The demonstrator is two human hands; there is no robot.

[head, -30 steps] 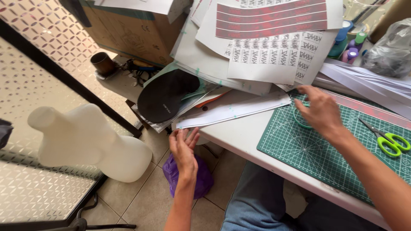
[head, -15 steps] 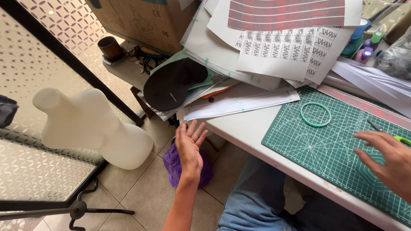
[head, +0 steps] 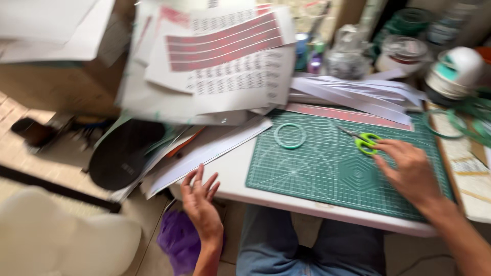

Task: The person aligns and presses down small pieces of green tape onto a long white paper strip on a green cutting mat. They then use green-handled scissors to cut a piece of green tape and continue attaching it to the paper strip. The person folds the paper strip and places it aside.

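Scissors (head: 364,140): small pair, green loop handles, steel blades pointing up-left; lying flat on the green cutting mat (head: 327,174), right of centre.
Right hand (head: 409,171): fingers spread, fingertips at the handle loops, touching or just short of them; motion blur prevents telling which. Nothing gripped.
Handling (judgement): light, rigid, blades sharp. Best taken by the plastic loops, which face the hand; the smooth mat may let the pair slide if pushed rather than lifted.
Ring (head: 290,136): pale green hoop, flat on the mat, well left of the scissors.
Left hand (head: 201,202): open, palm down, fingers splayed, empty; off the table's front edge, just below the sliding paper sheets (head: 204,151).
Printed sheets (head: 225,56): loose stack overhanging the mat's upper-left corner.
Black oval piece (head: 125,158): at far left, half under the papers.
Tape rolls (head: 452,74): at the table's right end.
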